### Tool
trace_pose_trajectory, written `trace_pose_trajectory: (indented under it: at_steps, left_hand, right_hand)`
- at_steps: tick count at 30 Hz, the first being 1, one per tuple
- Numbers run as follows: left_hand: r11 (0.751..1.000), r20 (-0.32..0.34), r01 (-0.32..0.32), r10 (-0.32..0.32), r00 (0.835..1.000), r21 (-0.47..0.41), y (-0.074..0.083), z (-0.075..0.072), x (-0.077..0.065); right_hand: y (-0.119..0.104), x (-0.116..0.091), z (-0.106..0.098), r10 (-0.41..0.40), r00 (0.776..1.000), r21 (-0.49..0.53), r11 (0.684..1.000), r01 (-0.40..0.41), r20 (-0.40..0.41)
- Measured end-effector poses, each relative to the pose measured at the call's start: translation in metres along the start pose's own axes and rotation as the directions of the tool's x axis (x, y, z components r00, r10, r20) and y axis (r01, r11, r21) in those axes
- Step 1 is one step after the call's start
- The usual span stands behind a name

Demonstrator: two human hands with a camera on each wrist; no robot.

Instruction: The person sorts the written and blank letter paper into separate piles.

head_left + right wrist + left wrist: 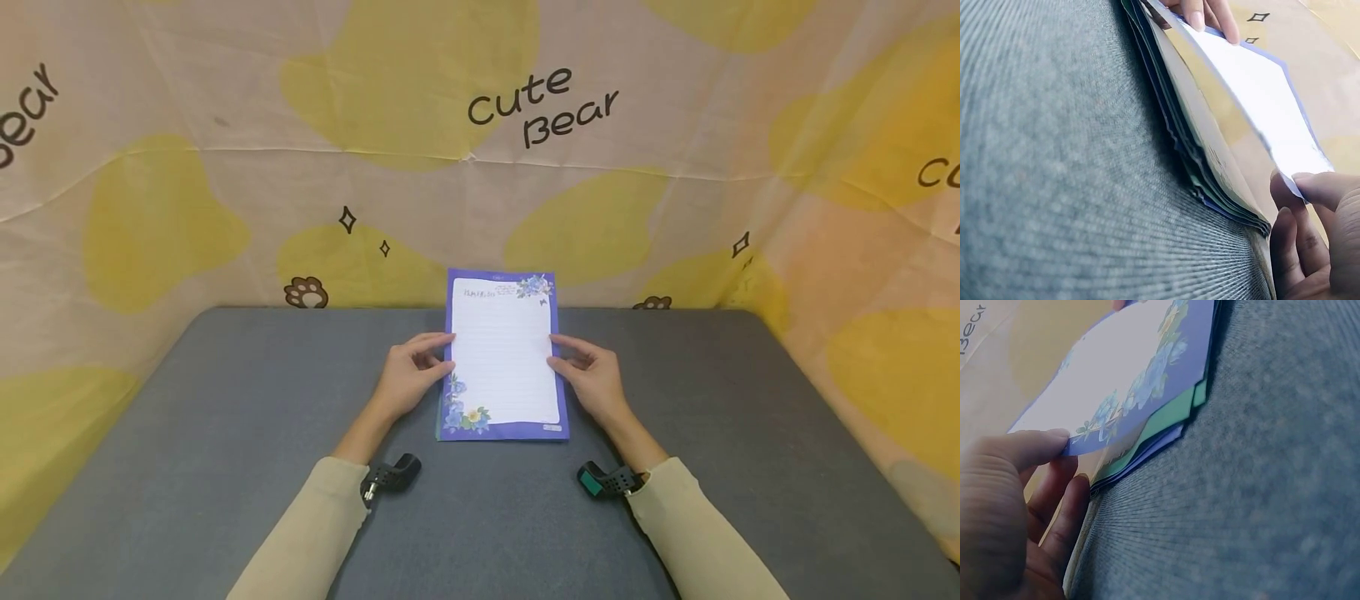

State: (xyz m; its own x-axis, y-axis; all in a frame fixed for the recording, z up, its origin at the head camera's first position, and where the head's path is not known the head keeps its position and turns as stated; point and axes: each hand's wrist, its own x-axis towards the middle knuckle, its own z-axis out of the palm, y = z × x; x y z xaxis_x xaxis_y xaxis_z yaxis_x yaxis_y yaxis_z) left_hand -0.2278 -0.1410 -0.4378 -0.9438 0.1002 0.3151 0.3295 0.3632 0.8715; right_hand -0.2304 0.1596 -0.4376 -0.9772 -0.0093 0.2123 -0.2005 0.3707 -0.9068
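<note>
A sheet of lined writing paper (504,358) with a purple border and blue flowers faces up in the middle of the head view. My left hand (408,375) pinches its left edge between thumb and fingers. Opposite, the right hand (595,379) pinches the right edge the same way. Both wrist views show the sheet raised and slightly bowed over a stack of paper (1172,411). Green and purple edges show along that stack (1210,194), which lies on the table. From the head view the sheet hides nearly all of it.
The table (225,467) has a grey ribbed cloth surface. Behind it and at both sides hangs a pink and yellow printed curtain (405,83). Each wrist wears a black band, the left one (393,473) and the right one (609,481) close above the table.
</note>
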Motion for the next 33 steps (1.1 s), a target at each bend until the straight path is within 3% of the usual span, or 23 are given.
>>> trace_pose_trajectory:
  at_steps: [4,7,11,15,22,26,33]
  left_hand:
    - [0.999,0.008,0.005,-0.004,1.0,-0.05,0.0,-0.002,-0.001]
    - [0.993,0.03,0.026,-0.022,0.999,-0.111,0.004,-0.001,-0.001]
    - [0.978,0.049,0.05,-0.041,0.998,-0.202,0.007,0.0,0.0]
    - [0.961,0.051,0.078,-0.067,0.996,-0.265,0.014,0.001,0.002]
    - [0.956,0.099,0.093,-0.067,0.993,-0.277,0.037,0.02,0.009]
    - [0.962,0.085,0.09,-0.07,0.994,-0.259,0.052,0.038,0.017]
    - [0.995,0.053,0.087,-0.084,0.995,-0.056,0.076,0.072,0.027]
  right_hand:
    - [-0.001,0.0,0.0,0.026,1.0,0.023,0.999,-0.025,-0.006]
    - [-0.002,0.0,-0.001,0.043,0.999,0.101,0.994,-0.042,-0.011]
    - [-0.006,0.002,-0.004,0.08,0.997,0.241,0.967,-0.078,-0.001]
    - [-0.016,0.002,-0.013,0.145,0.989,0.285,0.947,-0.146,0.025]
    - [-0.026,0.006,-0.045,0.176,0.984,0.212,0.962,-0.17,-0.011]
    - [-0.031,0.009,-0.063,0.191,0.98,0.15,0.972,-0.182,-0.049]
    - [-0.042,0.008,-0.09,0.211,0.971,-0.018,0.977,-0.215,-0.111]
